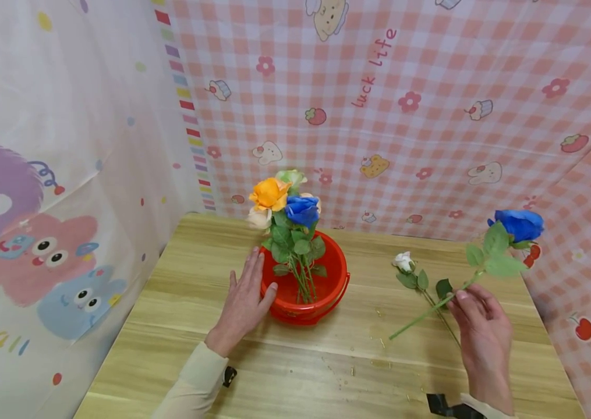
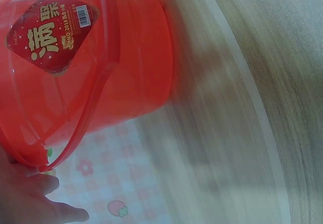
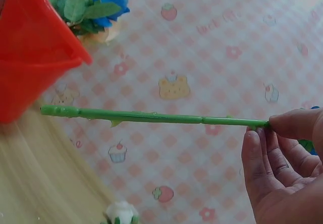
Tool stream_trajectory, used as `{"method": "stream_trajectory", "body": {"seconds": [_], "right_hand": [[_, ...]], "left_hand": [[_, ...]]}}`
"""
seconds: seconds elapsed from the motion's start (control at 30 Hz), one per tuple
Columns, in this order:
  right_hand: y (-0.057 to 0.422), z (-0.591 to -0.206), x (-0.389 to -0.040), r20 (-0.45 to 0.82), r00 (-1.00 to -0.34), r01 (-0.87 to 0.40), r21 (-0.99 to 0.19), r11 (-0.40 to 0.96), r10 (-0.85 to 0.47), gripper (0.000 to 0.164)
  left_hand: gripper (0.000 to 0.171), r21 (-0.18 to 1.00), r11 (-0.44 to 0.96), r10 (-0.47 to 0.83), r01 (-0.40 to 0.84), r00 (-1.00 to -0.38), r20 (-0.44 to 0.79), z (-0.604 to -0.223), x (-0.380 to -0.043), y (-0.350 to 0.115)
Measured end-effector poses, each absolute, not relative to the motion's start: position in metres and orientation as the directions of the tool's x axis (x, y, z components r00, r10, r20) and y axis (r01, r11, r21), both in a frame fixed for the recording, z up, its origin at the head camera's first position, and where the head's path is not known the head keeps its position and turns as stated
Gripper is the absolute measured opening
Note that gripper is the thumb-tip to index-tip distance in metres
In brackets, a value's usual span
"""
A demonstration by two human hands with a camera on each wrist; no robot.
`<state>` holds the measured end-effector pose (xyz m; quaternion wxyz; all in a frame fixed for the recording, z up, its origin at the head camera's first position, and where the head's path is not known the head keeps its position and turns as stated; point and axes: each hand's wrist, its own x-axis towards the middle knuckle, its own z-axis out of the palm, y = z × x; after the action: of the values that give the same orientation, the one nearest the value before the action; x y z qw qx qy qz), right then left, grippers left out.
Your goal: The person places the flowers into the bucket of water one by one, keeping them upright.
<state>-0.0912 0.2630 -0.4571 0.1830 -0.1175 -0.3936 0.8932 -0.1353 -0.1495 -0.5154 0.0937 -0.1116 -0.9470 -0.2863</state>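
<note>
My right hand (image 1: 484,334) pinches the green stem (image 3: 151,117) of an artificial blue rose (image 1: 519,225) between thumb and fingers. The bloom points up and right; the cut stem end slants down toward the left, above the table. My left hand (image 1: 243,299) rests against the left side of a red bucket (image 1: 337,297), its fingers fairly straight and the thumb by the rim. Inside the bucket stand several artificial roses, among them an orange rose (image 1: 270,194) and another blue rose (image 1: 303,210). Part of the left hand falls outside the left wrist view.
A white rose (image 1: 404,262) lies on the wooden table (image 1: 169,326), partly behind the held stem and right hand. Small gold bits (image 1: 353,370) are scattered in front of the bucket. A pink checked cloth (image 1: 431,139) hangs behind the table.
</note>
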Motion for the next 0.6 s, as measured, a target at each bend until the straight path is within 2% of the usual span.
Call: {"method": "stream_trajectory", "body": {"seconds": [0.33, 0.6], "right_hand": [[0.238, -0.44, -0.098, -0.029, -0.901, -0.217, -0.835, -0.506, 0.434, 0.016], [0.217, -0.426, -0.102, 0.011, -0.899, -0.235, -0.856, -0.461, 0.437, 0.017]], "left_hand": [[0.072, 0.513, 0.816, 0.154, 0.267, -0.955, 0.253, -0.517, -0.136, -0.15], [0.073, 0.518, 0.814, 0.156, 0.264, -0.958, 0.242, -0.517, -0.136, -0.15]]}}
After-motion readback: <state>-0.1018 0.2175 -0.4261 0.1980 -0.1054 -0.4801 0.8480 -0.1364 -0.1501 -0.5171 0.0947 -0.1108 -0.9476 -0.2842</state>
